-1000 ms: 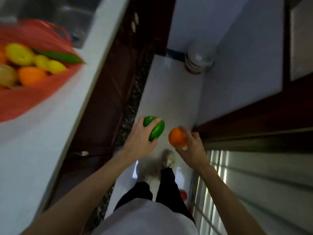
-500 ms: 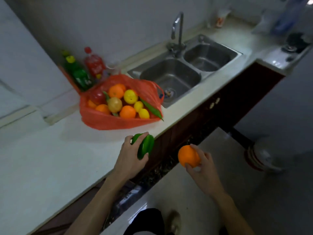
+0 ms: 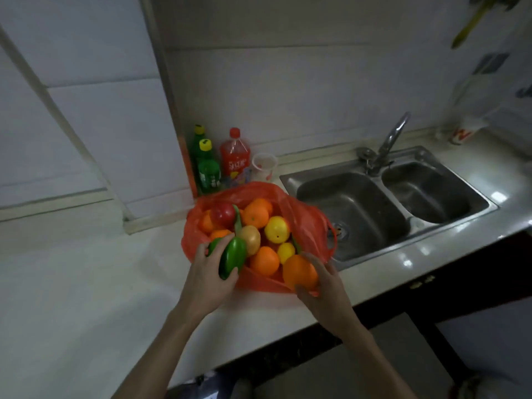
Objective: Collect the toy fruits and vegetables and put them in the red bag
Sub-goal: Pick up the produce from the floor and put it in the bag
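Hands at the bag mouth, near the front edge of the table. Left hand [image 3: 208, 279] wrapped round a green toy pepper [image 3: 231, 257], over the left front rim of the red bag [image 3: 305, 223]. Right hand [image 3: 322, 286] cupped round a toy orange [image 3: 299, 270], at the right front rim. Bag slumped open, just left of the sink [image 3: 359, 214], already heaped with oranges, lemons and a red toy tomato [image 3: 223, 213]. Best to carry each piece further in, past the rim and toward the back of the heap. Lower before loosening the fingers, not drop from height: round pieces likely to roll off the pile and out over the low front lip. Release one at a time, pepper laid flat in a hollow.
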### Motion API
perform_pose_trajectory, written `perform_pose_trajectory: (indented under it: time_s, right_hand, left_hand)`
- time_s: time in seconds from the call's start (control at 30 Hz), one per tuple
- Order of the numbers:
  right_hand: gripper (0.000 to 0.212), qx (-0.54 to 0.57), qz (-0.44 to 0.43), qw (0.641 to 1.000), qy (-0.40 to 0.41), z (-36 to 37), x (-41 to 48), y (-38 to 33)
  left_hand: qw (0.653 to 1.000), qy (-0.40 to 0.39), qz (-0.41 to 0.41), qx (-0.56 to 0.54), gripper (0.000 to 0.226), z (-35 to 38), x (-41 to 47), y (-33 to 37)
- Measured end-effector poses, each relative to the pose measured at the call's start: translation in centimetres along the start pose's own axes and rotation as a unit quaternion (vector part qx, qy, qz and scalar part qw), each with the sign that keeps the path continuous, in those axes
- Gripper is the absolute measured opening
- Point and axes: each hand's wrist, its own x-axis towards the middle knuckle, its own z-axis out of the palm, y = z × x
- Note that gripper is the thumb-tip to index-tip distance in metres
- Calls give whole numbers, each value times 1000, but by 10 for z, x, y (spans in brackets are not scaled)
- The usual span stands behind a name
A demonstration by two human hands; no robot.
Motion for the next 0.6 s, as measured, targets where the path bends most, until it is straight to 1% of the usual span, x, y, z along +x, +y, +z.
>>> perform_pose_trajectory:
  time_s: [0.1, 0.17, 0.3, 0.37, 0.47, 0.6]
  right_hand:
    - [68, -24, -3, 1000, -3, 3, 45, -10]
    - [69, -35, -1, 999, -24, 3, 76, -19]
    - [70, -15, -24, 999, -34, 6, 148, -32]
    - [70, -3, -31, 998, -55, 12, 185, -36]
    - [69, -7, -61, 994, -86, 25, 233, -44]
    - [68, -10, -94, 987, -130, 49, 272, -51]
  left_hand:
    - [1000, 11, -17, 2, 72, -6, 35, -9]
    - [999, 17, -33, 3, 72, -8, 56, -12]
    - [999, 24, -33, -1, 72, -5, 92, -9]
    - [999, 23, -29, 12, 72, -1, 106, -4]
    - [999, 35, -39, 15, 72, 3, 115, 0]
    - [996, 56, -67, 20, 73, 11, 110, -8]
